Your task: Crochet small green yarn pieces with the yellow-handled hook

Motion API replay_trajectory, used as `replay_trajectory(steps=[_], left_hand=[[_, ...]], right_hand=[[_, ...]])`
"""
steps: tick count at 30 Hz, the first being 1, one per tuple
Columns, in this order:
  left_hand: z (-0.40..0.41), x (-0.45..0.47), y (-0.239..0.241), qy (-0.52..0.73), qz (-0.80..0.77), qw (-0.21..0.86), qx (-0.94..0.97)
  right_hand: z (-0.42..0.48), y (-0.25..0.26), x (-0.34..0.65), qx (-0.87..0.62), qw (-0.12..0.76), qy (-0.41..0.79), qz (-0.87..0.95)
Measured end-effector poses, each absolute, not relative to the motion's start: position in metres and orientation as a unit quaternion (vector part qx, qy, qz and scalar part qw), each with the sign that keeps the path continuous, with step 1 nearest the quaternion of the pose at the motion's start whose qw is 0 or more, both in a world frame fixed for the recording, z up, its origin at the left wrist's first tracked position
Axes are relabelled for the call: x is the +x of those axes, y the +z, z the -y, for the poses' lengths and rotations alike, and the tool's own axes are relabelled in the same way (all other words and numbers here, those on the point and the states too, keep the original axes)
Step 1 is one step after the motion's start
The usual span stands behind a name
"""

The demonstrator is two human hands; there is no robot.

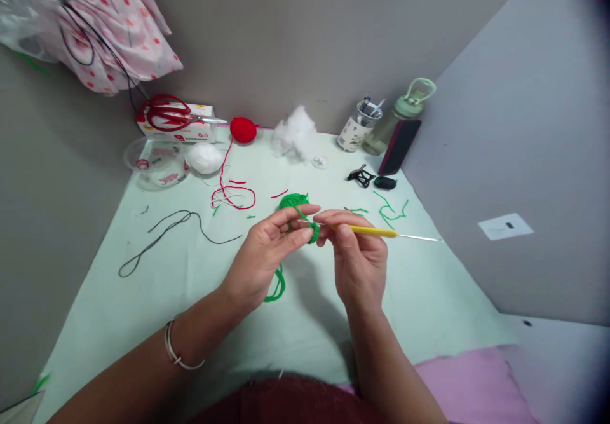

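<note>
My left hand (267, 246) pinches a small piece of green crochet work (313, 233) between thumb and fingers, with a strand of green yarn running over the forefinger. In my right hand (361, 255) is a crochet hook with a yellow handle (374, 231); its thin metal tip lies at the crochet piece, and its other metal end points right. Just behind the hands sits a ball of green yarn (294, 201), partly covered by the left fingers. A loop of green yarn (280, 286) hangs below the left hand.
Along the back stand red-handled scissors (169, 114) on a box, red yarn (243, 129), white stuffing (295, 133), a pen cup (357, 128) and a bottle (388, 122). A plastic tub (159, 166) is at left. A dark cord (164, 241) and green scraps (391, 209) lie about.
</note>
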State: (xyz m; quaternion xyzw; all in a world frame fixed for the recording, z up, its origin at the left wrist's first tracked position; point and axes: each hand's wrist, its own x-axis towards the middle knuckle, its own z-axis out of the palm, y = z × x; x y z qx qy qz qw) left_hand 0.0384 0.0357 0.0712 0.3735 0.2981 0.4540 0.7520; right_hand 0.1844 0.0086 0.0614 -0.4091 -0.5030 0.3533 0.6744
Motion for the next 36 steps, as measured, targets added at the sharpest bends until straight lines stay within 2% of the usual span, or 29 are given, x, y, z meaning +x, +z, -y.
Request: replay_trajectory(steps=[6, 11, 13, 15, 17, 20, 22, 27, 36], left_hand=[[-0.037, 0.042, 0.068, 0.465, -0.310, 0.749, 0.355], [-0.032, 0.045, 0.069, 0.466, -0.314, 0.772, 0.298], [-0.033, 0.045, 0.069, 0.433, -0.295, 0.807, 0.271], [-0.036, 0.043, 0.069, 0.395, -0.269, 0.844, 0.241], [-0.041, 0.039, 0.070, 0.390, -0.253, 0.855, 0.229], [-0.044, 0.036, 0.069, 0.420, -0.274, 0.824, 0.265], [-0.042, 0.035, 0.069, 0.429, -0.297, 0.791, 0.318], [-0.037, 0.038, 0.068, 0.447, -0.325, 0.738, 0.387], [-0.042, 0.034, 0.074, 0.417, -0.314, 0.778, 0.351]], right_hand=[[-0.006, 0.065, 0.183, -0.465, 0.650, 0.239, 0.551], [-0.001, 0.054, 0.180, -0.464, 0.564, -0.003, 0.683], [-0.001, 0.051, 0.181, -0.456, 0.550, -0.051, 0.698], [-0.002, 0.052, 0.184, -0.462, 0.586, 0.009, 0.666], [-0.005, 0.057, 0.188, -0.465, 0.643, 0.130, 0.594], [-0.009, 0.063, 0.191, -0.430, 0.696, 0.292, 0.496], [-0.010, 0.063, 0.190, -0.405, 0.692, 0.349, 0.486], [-0.008, 0.059, 0.187, -0.421, 0.662, 0.340, 0.520], [-0.008, 0.061, 0.190, -0.411, 0.672, 0.393, 0.474]])
